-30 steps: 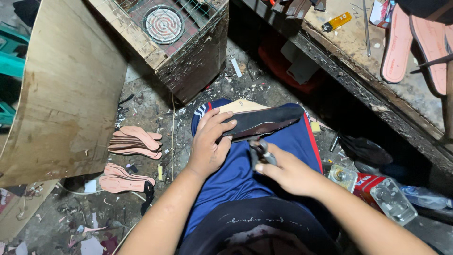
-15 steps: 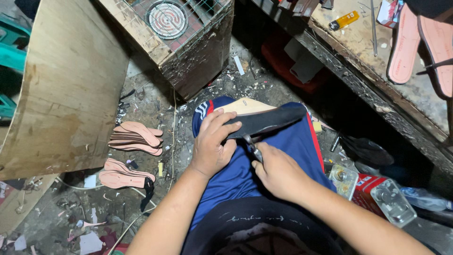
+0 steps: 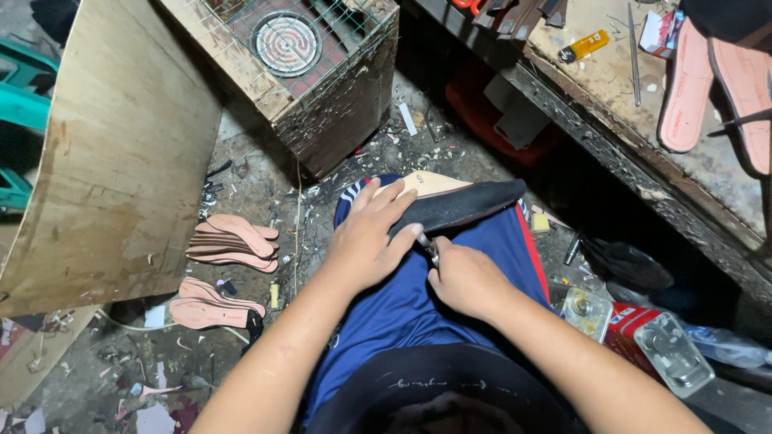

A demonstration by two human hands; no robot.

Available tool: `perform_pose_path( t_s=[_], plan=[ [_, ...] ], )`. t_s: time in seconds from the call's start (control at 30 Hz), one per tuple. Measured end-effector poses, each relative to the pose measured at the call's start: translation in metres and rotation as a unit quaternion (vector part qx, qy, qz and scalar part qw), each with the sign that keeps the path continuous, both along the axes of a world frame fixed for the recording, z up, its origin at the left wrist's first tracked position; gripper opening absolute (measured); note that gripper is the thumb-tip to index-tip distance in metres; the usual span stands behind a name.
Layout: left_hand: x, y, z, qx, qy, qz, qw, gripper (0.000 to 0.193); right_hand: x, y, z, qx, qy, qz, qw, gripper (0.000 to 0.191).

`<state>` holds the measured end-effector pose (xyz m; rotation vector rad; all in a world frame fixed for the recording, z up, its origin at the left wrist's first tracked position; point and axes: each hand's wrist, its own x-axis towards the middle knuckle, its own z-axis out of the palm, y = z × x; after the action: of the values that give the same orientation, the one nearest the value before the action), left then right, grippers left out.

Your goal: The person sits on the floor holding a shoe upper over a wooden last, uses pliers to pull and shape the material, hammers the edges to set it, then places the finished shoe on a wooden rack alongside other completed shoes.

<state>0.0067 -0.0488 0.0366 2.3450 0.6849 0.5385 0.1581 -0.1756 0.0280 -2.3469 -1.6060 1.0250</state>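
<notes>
I am looking down at my lap, where the left hand (image 3: 366, 241) is lying spread over the near end of a dark shoe sole (image 3: 458, 205), fingers loosely fanned and pressing it down onto a pale sole-shaped board (image 3: 426, 182) beneath. The hand is mostly open, pinning rather than wrapping. The right hand (image 3: 466, 277) is curled into a tight fist around a small metal tool (image 3: 427, 245), whose tip is meeting the lower edge of the sole just beside the left thumb.

The sole is resting across my blue shorts (image 3: 418, 313), its long axis running from lower left up to the right, with the rounded end pointing toward the dark worktop (image 3: 635, 161) on my right. It is lying nearly flat, tilted slightly up at the far end.

On the floor to my left, 2 stacks of pink insoles (image 3: 233, 241) are sitting well apart from my hands, near a leaning wooden board (image 3: 121, 153). A wooden box with a round heating coil (image 3: 288, 42) is standing ahead of my knees. On the worktop, 2 pink sandal soles (image 3: 691, 88) and a yellow lighter (image 3: 583, 47) are lying.
</notes>
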Motion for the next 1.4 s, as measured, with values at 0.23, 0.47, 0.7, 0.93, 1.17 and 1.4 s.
perform_pose_path(
  t_s=[0.23, 0.47, 0.7, 0.93, 1.17, 1.4],
  plan=[
    [0.019, 0.002, 0.000, -0.009, 0.096, 0.003, 0.995, 0.050, 0.013, -0.011, 0.025, 0.071, -0.172, 0.053, 0.981, 0.033],
    [0.019, -0.007, 0.000, 0.096, 0.085, -0.018, 0.992, 0.055, 0.038, -0.014, 0.030, 0.041, -0.182, 0.008, 0.982, 0.036],
    [0.012, -0.001, 0.000, 0.062, 0.089, -0.031, 0.994, 0.055, 0.029, -0.036, 0.025, 0.070, -0.128, -0.024, 0.989, 0.025],
    [0.022, -0.002, 0.001, 0.112, 0.160, -0.018, 0.980, 0.053, 0.027, -0.017, 0.017, 0.005, -0.110, -0.011, 0.994, 0.026],
    [0.056, 0.004, 0.003, 0.055, 0.177, -0.056, 0.981, 0.053, 0.038, -0.021, 0.023, 0.054, -0.146, -0.022, 0.988, 0.024],
    [0.051, -0.009, 0.008, 0.143, 0.154, -0.047, 0.976, 0.056, 0.059, -0.029, 0.034, -0.011, -0.104, -0.081, 0.991, 0.033]
  ],
)
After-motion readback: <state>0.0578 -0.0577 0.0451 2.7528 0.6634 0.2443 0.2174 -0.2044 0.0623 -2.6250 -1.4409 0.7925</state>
